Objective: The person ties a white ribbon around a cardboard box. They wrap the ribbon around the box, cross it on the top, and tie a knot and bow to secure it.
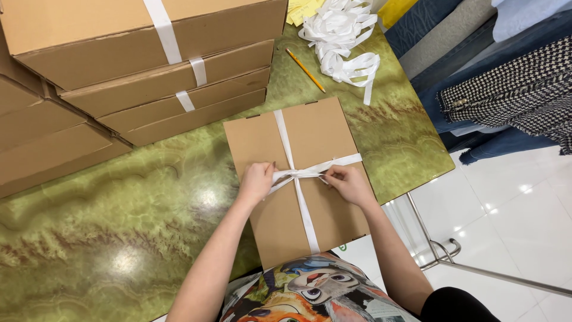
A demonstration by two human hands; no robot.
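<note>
A flat brown cardboard box [310, 131] lies on the green marbled table [131, 209], wrapped lengthwise and crosswise by a white ribbon [285, 138]. The ribbon crosses near the box's middle, where it bunches into a knot. My left hand [256, 182] pinches the ribbon just left of the knot, resting on the box. On the other side of the knot, my right hand [348, 183] grips the ribbon, fingers closed on it. Both forearms reach in from the bottom edge.
A stack of ribbon-tied cardboard boxes [137, 65] fills the top left. A heap of loose white ribbon [342, 39] and a yellow pencil [305, 70] lie behind the box. Clothing hangs at the right [512, 89] above a white tiled floor [512, 203].
</note>
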